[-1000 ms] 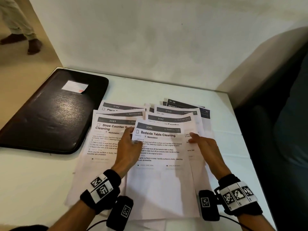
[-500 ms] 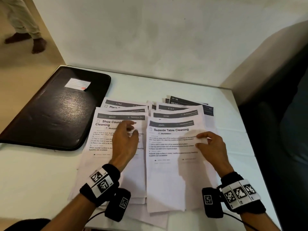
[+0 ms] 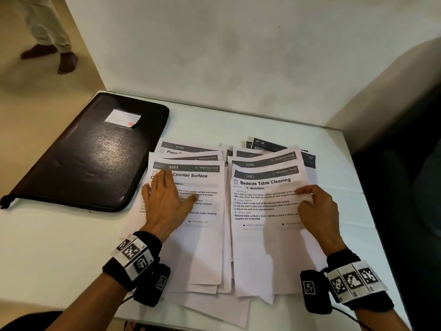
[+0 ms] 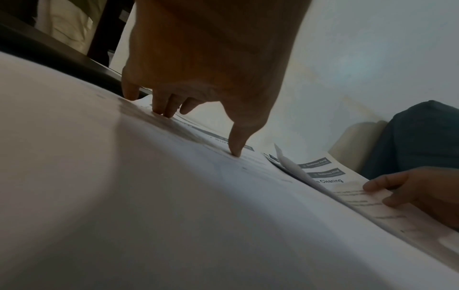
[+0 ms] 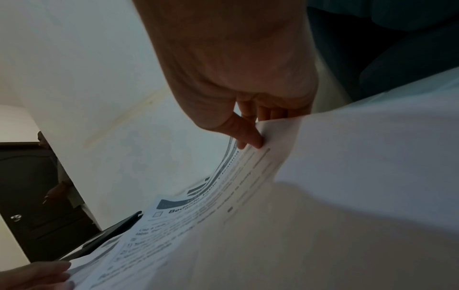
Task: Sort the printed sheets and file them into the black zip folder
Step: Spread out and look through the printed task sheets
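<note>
Sheets (image 3: 262,235) lie under both hands; my left hand (image 3: 164,201) presses flat, nearer the closed folder (image 3: 83,158); my right hand (image 3: 317,211) pinches one page's edge.

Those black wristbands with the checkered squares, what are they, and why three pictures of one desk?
No robot here: a person sorts papers, wearing cameras. One picture comes from the head, looking down; the other two from cameras at each wrist, looking along the fingers. The left hand presses flat on the sheet numbered 3089. The right hand pinches the edge of the "Bedside Table Cleaning" sheet, thumb on top. More printed sheets fan out behind on the white table. The black zip folder lies closed at the left.
</note>
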